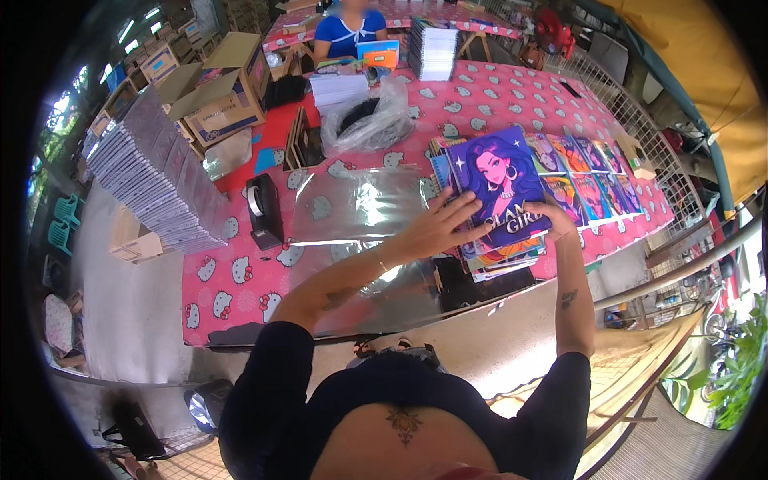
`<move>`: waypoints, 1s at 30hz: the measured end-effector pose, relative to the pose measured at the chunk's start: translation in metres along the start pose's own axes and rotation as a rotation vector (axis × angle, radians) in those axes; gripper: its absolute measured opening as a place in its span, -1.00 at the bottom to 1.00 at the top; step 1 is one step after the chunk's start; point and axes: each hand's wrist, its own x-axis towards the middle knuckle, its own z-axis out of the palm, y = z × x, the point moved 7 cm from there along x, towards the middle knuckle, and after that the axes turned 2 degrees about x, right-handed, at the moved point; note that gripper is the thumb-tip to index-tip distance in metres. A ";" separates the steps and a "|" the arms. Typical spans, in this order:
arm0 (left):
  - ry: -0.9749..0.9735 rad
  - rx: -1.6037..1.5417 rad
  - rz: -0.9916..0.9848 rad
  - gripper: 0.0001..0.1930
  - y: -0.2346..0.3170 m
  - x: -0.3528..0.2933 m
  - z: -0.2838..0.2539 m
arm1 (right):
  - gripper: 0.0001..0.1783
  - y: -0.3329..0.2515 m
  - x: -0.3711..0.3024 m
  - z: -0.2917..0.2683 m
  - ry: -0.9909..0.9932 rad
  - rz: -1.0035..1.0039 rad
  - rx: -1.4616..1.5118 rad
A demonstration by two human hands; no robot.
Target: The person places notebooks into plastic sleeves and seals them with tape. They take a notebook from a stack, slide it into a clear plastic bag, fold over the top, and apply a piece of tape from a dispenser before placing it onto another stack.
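A purple notebook (498, 164) with a drawn long-haired figure on its cover lies on a stack of colourful notebooks (512, 264) at the table's near right. My left hand (448, 222) rests on the cover's left side, fingers stretched out and spread. At the opposite edge my right hand (555, 216) grips the notebook, its thumb over the cover; the fingers behind the edge are partly hidden. Clear plastic sheets (344, 212) lie left of the stack, beneath and beyond my left forearm. Several notebooks with bright covers (588, 192) sit in rows just right of my right hand.
A pink patterned cloth (448, 96) covers the table. A black tape dispenser (262, 220) and a tall leaning stack of wrapped notebooks (156, 172) stand left. Farther back are an open carton (228, 112), a plastic bag (376, 120), a white-edged book stack (434, 52) and a seated person (350, 28).
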 end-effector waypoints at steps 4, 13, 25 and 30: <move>-0.033 -0.070 -0.031 -0.37 -0.004 0.004 0.026 | -0.28 -0.016 -0.004 0.010 0.026 0.027 -0.249; -0.197 -0.210 -0.135 -0.20 0.010 -0.012 0.073 | -0.38 0.036 0.019 -0.038 0.068 0.056 -0.555; -0.131 -0.111 -0.080 -0.23 -0.004 0.000 0.056 | 0.32 -0.009 -0.002 -0.001 0.108 0.244 -0.471; -0.035 -0.098 0.085 -0.39 0.022 0.023 0.006 | 0.00 0.001 -0.003 -0.019 -0.175 -0.031 0.068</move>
